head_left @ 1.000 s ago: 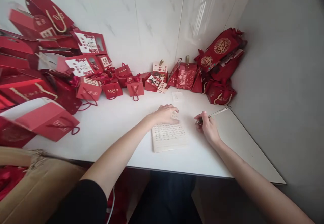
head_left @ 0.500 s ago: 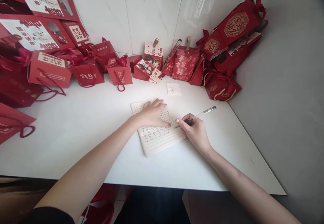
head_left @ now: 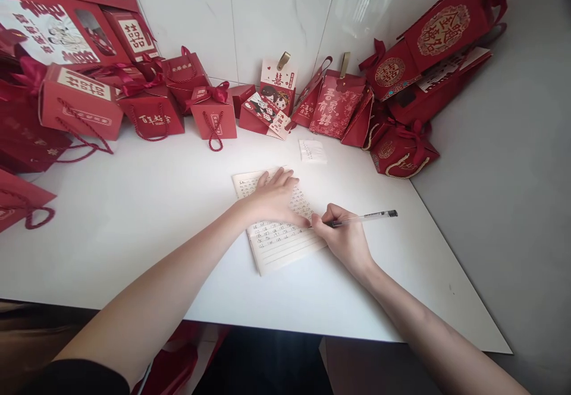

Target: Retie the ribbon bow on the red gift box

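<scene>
Pen (head_left: 363, 218) lies level, tip left toward notepad (head_left: 279, 243)

head-worn view, facing forward and down, near table (head_left: 134, 222)

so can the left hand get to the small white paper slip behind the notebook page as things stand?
Probably yes. The left hand lies flat on the lined sheet, and only bare white table lies between it and the slip. The right hand with the pen is off to the side.

Pen (head_left: 363, 218) in right hand (head_left: 343, 237) (over paper (head_left: 279, 228))
</scene>
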`<state>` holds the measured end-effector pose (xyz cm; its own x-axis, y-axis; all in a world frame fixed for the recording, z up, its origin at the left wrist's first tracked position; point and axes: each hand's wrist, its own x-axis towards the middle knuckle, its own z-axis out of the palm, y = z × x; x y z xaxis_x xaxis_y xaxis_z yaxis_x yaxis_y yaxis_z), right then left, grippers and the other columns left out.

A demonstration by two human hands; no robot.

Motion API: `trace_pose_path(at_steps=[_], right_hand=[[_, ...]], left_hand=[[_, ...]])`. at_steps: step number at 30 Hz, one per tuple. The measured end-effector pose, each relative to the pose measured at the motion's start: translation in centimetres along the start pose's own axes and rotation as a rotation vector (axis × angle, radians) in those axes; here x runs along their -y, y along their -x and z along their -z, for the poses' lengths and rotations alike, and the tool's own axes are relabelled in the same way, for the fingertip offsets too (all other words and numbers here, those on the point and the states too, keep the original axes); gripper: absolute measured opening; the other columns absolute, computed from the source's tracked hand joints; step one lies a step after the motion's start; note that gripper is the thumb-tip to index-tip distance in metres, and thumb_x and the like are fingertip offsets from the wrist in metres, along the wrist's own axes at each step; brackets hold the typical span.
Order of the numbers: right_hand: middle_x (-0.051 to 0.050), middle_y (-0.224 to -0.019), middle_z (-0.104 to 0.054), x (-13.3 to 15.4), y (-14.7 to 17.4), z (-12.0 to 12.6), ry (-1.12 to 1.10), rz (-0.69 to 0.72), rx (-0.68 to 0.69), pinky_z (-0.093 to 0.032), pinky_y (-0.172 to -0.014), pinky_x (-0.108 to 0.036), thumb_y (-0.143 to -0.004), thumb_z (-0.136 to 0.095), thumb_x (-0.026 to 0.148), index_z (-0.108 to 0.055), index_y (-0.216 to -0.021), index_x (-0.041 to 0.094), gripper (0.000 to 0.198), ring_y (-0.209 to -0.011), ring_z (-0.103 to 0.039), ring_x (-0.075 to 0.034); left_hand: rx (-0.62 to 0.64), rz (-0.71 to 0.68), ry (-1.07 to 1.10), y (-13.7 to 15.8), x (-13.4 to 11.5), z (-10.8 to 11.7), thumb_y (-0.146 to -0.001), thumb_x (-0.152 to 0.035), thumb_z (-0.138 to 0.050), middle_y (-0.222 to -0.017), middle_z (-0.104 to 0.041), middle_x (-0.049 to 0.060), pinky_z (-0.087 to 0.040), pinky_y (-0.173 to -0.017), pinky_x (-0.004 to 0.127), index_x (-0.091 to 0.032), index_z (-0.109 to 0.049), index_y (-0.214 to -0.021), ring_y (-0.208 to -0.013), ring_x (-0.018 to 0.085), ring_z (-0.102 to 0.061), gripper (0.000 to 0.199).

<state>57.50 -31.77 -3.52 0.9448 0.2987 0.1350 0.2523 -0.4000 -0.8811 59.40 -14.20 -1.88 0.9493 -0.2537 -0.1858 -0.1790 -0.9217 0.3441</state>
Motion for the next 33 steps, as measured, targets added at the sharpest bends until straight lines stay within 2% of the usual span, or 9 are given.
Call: trace_pose_path(at_steps=[5,20,25,29,31,33], right_hand=[[0.007,-0.048,-0.025,0.0,-0.1,0.1,0.020,0.011,0.018,-0.016,-0.043,-0.021,-0.072,-0.055,0.030,-0.025,-0.053,0.019,0.036,-0.047,-0.021,-0.007],[0.006,-0.048,-0.026,-0.1,-0.1,0.0,0.070,-0.027,-0.029,-0.018,-0.043,-0.021,-0.072,-0.053,0.033,-0.029,-0.051,0.019,0.035,-0.047,-0.022,-0.007],[0.007,-0.048,-0.025,0.0,0.1,-0.1,0.045,-0.024,-0.038,-0.018,-0.043,-0.020,-0.068,-0.053,0.029,-0.028,-0.051,0.019,0.032,-0.047,-0.022,-0.007],[0.007,-0.045,-0.025,0.0,-0.1,0.4,-0.180,-0.101,-0.035,-0.018,-0.041,-0.021,-0.065,-0.053,0.024,-0.026,-0.051,0.020,0.030,-0.043,-0.022,-0.006],[0.008,-0.043,-0.027,-0.1,-0.4,1.0,-0.328,-0.137,-0.071,-0.018,-0.039,-0.020,-0.069,-0.056,0.027,-0.027,-0.053,0.021,0.034,-0.040,-0.022,-0.006],[0.008,-0.043,-0.031,-0.2,-0.8,1.6,-0.384,-0.121,-0.122,-0.020,-0.038,-0.020,-0.074,-0.060,0.035,-0.029,-0.055,0.020,0.039,-0.038,-0.024,-0.006]], left_hand=[[-0.003,0.000,0.005,0.2,0.1,0.1,-0.058,-0.072,-0.052,-0.150,-0.009,0.016,-0.002,-0.111,0.050,-0.009,-0.023,-0.139,-0.139,0.030,0.001,0.107],[-0.017,-0.020,0.007,0.1,0.3,-0.1,-0.059,-0.072,-0.051,-0.150,-0.011,0.016,-0.001,-0.111,0.050,-0.009,-0.026,-0.138,-0.139,0.029,0.000,0.104],[-0.016,-0.027,0.006,0.2,0.3,0.0,-0.060,-0.069,-0.051,-0.150,-0.012,0.016,-0.002,-0.111,0.049,-0.008,-0.025,-0.138,-0.139,0.029,0.000,0.102],[-0.005,-0.030,0.014,0.3,0.3,0.1,-0.062,-0.069,-0.051,-0.150,-0.012,0.016,-0.001,-0.111,0.049,-0.008,-0.024,-0.139,-0.139,0.029,0.000,0.102],[-0.006,-0.035,0.025,0.3,0.4,0.1,-0.061,-0.071,-0.052,-0.150,-0.011,0.016,-0.001,-0.111,0.050,-0.008,-0.024,-0.139,-0.139,0.029,0.000,0.104],[-0.007,-0.041,0.042,0.4,0.6,0.1,-0.062,-0.071,-0.053,-0.150,-0.009,0.017,-0.001,-0.111,0.051,-0.009,-0.025,-0.139,-0.139,0.029,0.001,0.102]])
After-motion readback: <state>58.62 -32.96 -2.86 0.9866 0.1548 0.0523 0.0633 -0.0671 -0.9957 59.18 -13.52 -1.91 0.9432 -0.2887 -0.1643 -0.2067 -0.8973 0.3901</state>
